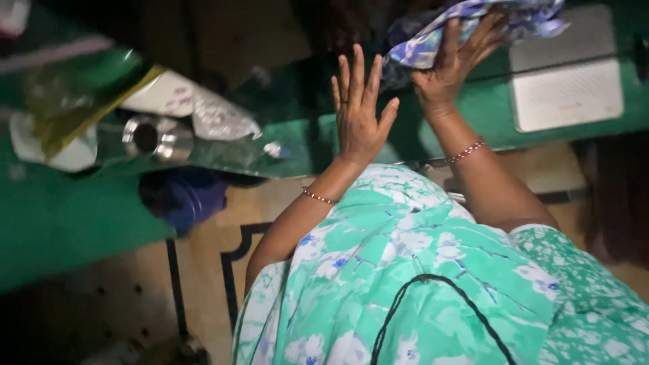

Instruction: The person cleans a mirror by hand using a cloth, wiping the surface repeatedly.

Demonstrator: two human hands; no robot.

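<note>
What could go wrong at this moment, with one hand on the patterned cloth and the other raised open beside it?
The right hand grips the blue patterned cloth by one bunched part only, so it might slip or drag over the green shelf. The left hand is open and holds nothing, giving no support. The dim light could hide the steel cup and crumpled wrappers nearby, which a sweep might knock.

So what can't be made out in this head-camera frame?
- Blue floral cloth: cut off by the top edge; right hand covers part of it.
- Dark blue thing under the green shelf: too shadowed to identify.
- Crumpled wrappers: blurred.
- Left hand: open, holds nothing.
</note>
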